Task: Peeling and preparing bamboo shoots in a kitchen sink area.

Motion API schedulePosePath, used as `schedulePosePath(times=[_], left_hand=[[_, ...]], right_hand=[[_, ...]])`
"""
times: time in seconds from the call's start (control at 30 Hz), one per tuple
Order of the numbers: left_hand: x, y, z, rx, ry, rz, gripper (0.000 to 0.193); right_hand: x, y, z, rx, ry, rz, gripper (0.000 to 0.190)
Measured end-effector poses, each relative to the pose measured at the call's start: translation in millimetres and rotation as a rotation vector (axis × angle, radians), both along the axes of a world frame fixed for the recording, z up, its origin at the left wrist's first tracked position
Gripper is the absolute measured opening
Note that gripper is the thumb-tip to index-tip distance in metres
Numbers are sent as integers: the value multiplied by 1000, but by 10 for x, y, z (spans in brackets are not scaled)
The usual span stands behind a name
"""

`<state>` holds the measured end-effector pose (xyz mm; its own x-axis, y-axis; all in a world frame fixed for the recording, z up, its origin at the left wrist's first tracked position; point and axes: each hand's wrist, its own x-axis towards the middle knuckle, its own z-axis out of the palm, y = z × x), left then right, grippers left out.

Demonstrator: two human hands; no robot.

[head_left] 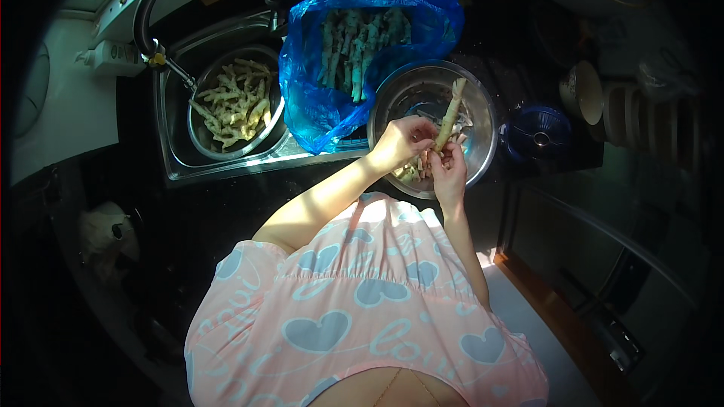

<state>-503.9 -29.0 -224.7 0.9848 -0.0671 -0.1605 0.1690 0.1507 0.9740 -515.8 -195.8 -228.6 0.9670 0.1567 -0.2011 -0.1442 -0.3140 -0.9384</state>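
Note:
Over a steel bowl, both hands are at a pale yellow-green, ringed stalk, which tilts with its cut-looking end up and to the right. My right hand grips its lower end between thumb and fingers. From the left, my left hand pinches the stalk just above that; whether a strip of skin is also in those fingers cannot be seen. Pale and pinkish scraps lie in the bowl, partly hidden under my hands.
An open blue plastic bag of knobbly stalks adjoins the bowl. In the sink, another steel bowl holds yellowish knobbly pieces beneath a black faucet. A dark blue lidded object stands right.

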Motion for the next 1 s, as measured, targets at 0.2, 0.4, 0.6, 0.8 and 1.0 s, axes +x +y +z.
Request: schedulePosePath(times=[0.2,0.4,0.6,0.8,1.0], left_hand=[[74,16,-38,103,-4,-87,10],[-1,15,-74,267,-102,-195,14],[56,107,-34,353,152,-32,21],[168,-54,93,207,-34,144,22],[158,-115,203,182,15,193,18]], right_hand=[[37,-73,-44,-14,-35,30,23],[119,-141,-141,29,-45,-37,25],[108,-193,-127,-63,-73,44,22],[39,-74,11,-96,-32,88,16],[1,-23,4,42,140,1,21]])
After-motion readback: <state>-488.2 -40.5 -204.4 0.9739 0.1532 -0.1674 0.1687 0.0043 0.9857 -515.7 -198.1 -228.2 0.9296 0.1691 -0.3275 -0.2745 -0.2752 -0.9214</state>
